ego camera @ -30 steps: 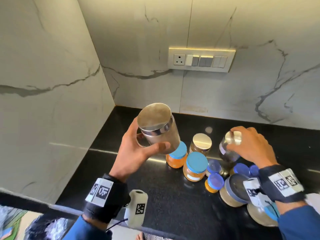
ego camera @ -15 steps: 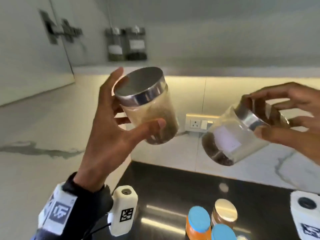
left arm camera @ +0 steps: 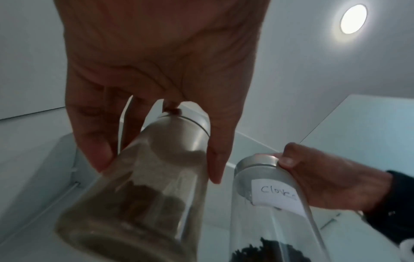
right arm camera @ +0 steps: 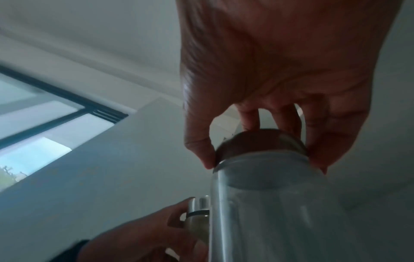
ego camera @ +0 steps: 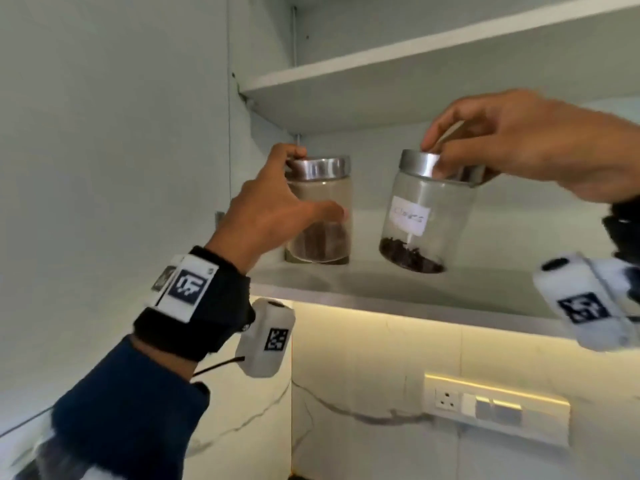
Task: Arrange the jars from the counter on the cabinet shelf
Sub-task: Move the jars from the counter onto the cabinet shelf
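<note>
Two glass jars with steel lids are up at the lower cabinet shelf (ego camera: 415, 292). My left hand (ego camera: 277, 209) grips the jar of brown sticks (ego camera: 323, 216) round its side, at the shelf's left end; its base looks level with the shelf. My right hand (ego camera: 512, 147) holds the labelled cloves jar (ego camera: 422, 216) by its lid, tilted, its base just above the shelf. In the left wrist view the left hand (left arm camera: 156, 88) wraps the brown jar (left arm camera: 139, 186) with the cloves jar (left arm camera: 275, 203) beside it. The right wrist view shows fingertips (right arm camera: 203, 154) round the cloves jar lid (right arm camera: 262, 145).
An upper shelf (ego camera: 415, 53) hangs above the jars. The cabinet's left wall (ego camera: 263, 168) stands close to the brown jar. Bare shelf lies to the right of the cloves jar. Below are the lit marble backsplash and a switch plate (ego camera: 495, 407).
Both hands have risen from the counter to the cabinet shelf, each carrying its jar. The view has tilted up, so the counter jars have dropped out of sight.
</note>
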Available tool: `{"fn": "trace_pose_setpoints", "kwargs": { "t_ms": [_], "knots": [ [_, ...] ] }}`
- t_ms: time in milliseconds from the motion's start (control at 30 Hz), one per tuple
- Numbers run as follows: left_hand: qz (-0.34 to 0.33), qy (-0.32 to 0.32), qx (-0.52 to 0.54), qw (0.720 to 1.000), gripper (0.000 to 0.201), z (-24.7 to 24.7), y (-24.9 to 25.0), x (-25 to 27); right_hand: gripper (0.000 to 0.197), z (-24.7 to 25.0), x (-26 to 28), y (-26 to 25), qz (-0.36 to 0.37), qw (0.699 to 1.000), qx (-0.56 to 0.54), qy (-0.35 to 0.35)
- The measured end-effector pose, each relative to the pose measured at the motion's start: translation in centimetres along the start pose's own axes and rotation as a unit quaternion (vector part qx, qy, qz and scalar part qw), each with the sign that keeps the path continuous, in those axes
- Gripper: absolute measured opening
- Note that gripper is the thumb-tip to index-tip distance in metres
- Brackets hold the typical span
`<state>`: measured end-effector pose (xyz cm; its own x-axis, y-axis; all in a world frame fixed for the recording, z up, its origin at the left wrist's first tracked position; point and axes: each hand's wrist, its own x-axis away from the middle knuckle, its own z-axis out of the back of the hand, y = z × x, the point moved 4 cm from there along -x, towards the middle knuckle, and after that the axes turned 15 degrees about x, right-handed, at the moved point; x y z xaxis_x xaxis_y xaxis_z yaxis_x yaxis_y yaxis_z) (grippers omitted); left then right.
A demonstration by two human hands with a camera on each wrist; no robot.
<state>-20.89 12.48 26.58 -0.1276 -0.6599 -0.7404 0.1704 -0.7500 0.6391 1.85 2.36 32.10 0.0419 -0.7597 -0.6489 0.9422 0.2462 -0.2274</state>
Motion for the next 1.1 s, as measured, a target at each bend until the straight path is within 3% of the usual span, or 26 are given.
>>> {"fn": "trace_pose_setpoints", "kwargs": {
  "t_ms": [167, 433, 567, 667, 767, 867, 1100],
  "knots": [
    [0.076, -0.055, -0.096, 0.991, 0.087, -0.3, -3.7, -2.9, 0.023, -3.3, -4.5, -0.5, -0.015, 0.993, 0.068, -0.099],
    [0.141, -0.09, -0.15, 0.974, 0.09, -1.1, -8.2, -3.6, 0.023, -8.4, -6.8, 0.7, -0.026, 0.967, 0.12, -0.222],
    [0.131, -0.095, -0.165, 0.973, 0.089, -0.9, -9.0, -4.0, 0.021, -8.8, -7.2, 1.7, -0.03, 0.963, 0.143, -0.225],
    [0.105, -0.092, -0.178, 0.974, 0.089, -0.6, -8.3, -4.3, 0.029, -7.9, -7.1, 1.9, 0.003, 0.957, 0.235, -0.172],
    [0.055, -0.079, -0.188, 0.977, 0.061, 0.3, -6.8, -4.6, 0.03, -7.2, -6.4, 1.8, 0.008, 0.96, 0.255, -0.119],
    [0.036, -0.088, -0.209, 0.973, 0.03, 1.0, -6.0, -5.2, 0.026, -7.9, -6.0, 1.9, -0.001, 0.963, 0.236, -0.131],
    [0.024, -0.085, -0.281, 0.956, 0.027, -0.4, -7.2, -8.0, 0.03, -9.6, -7.5, 1.9, 0.031, 0.965, 0.226, -0.131]
  ]
}}
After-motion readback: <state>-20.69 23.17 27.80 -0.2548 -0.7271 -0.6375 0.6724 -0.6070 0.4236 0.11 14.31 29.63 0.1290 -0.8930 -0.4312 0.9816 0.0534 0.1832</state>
